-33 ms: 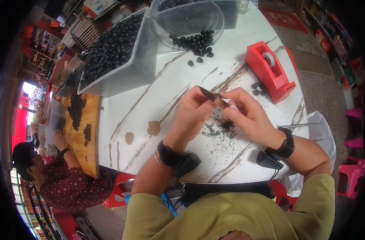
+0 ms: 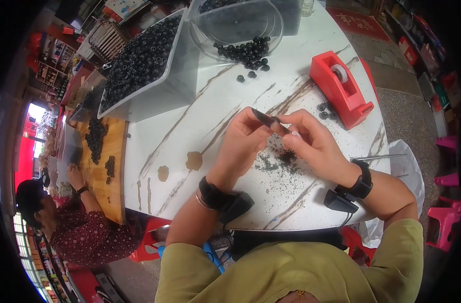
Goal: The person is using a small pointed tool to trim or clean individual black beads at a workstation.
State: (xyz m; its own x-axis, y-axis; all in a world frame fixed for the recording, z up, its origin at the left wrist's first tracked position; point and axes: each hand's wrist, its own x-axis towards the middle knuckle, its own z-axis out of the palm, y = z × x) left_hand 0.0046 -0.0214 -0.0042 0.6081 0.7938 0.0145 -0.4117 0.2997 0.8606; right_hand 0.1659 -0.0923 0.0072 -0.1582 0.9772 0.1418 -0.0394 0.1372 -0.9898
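My left hand (image 2: pixel 243 144) and my right hand (image 2: pixel 314 144) meet over the middle of the white table, fingers closed. A dark pointed blade, seemingly a small knife (image 2: pixel 262 117), slants between them. Its tip lies by my left fingers and its other end runs into my right hand. A small black round piece (image 2: pixel 275 120) shows at the fingertips against the blade, partly hidden. Something whitish peeks out by my right thumb. Below my hands, black crumbs (image 2: pixel 283 160) are scattered on the table (image 2: pixel 190 187).
A clear bin (image 2: pixel 160 93) heaped with black round hollow pieces stands at left. Ahead, more pieces (image 2: pixel 250 53) spill by a round clear lid (image 2: pixel 235 22). A red tape dispenser (image 2: pixel 339 88) stands right, beside several loose pieces (image 2: pixel 325 112). A co-worker (image 2: pixel 84 232) sits at a wooden board (image 2: pixel 117 177).
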